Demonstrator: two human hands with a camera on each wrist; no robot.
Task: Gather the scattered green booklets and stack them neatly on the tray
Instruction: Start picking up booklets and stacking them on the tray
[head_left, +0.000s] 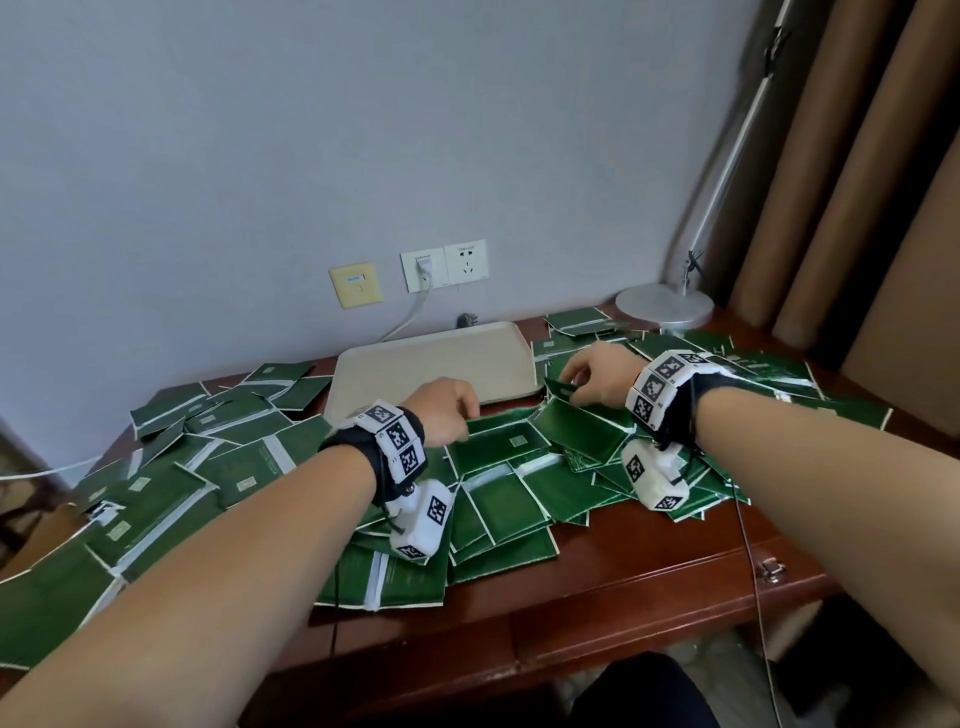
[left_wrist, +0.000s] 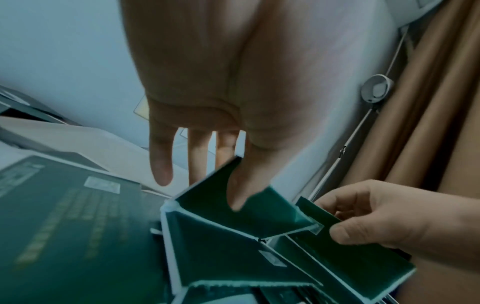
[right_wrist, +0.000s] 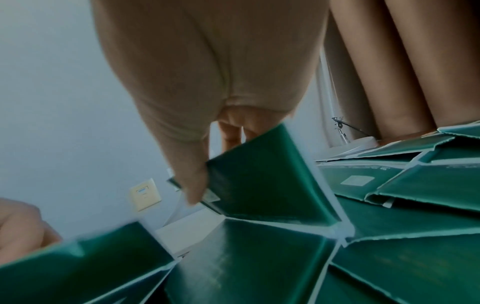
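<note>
Green booklets lie scattered and overlapping across the brown desk (head_left: 649, 561). At the back centre sits the beige tray (head_left: 415, 364), with nothing on it. My left hand (head_left: 464, 415) reaches down just in front of the tray, thumb and fingers pinching the raised cover of a green booklet (left_wrist: 207, 191) in the pile. To the right, my right hand (head_left: 576, 387) pinches a second green booklet (right_wrist: 259, 181) between thumb and fingers and holds it tilted above the pile, close to the tray's right front corner.
A lamp base (head_left: 665, 306) and its arm stand at the desk's back right, with brown curtains (head_left: 857, 208) behind. Wall sockets (head_left: 444, 265) with a white cable sit behind the tray. Booklets cover the desk's left, middle and right.
</note>
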